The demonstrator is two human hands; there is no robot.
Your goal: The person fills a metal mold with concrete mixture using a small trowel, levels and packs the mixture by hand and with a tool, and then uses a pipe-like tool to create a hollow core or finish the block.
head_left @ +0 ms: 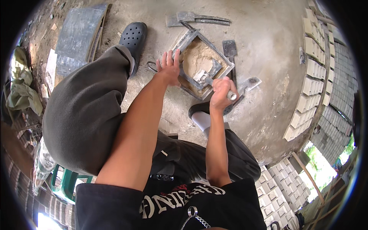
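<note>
A square metal mould frame point(190, 39) lies on the concrete floor, filled with damp sandy mortar point(196, 58). My left hand point(169, 68) rests flat on the frame's near left edge, fingers spread. My right hand point(220, 90) is closed around the handle of a metal trowel point(207, 76) whose blade sits in the mortar near the frame's right corner. I am squatting over the mould, one dark clog point(134, 33) to its left, the other foot just below it.
More trowels and flat metal tools point(197, 18) lie beyond and right of the mould point(230, 49). Rows of pale cast tiles point(311, 69) curve along the right side and lower right. A grey slab point(78, 32) lies far left; a green stool point(69, 182) is behind me.
</note>
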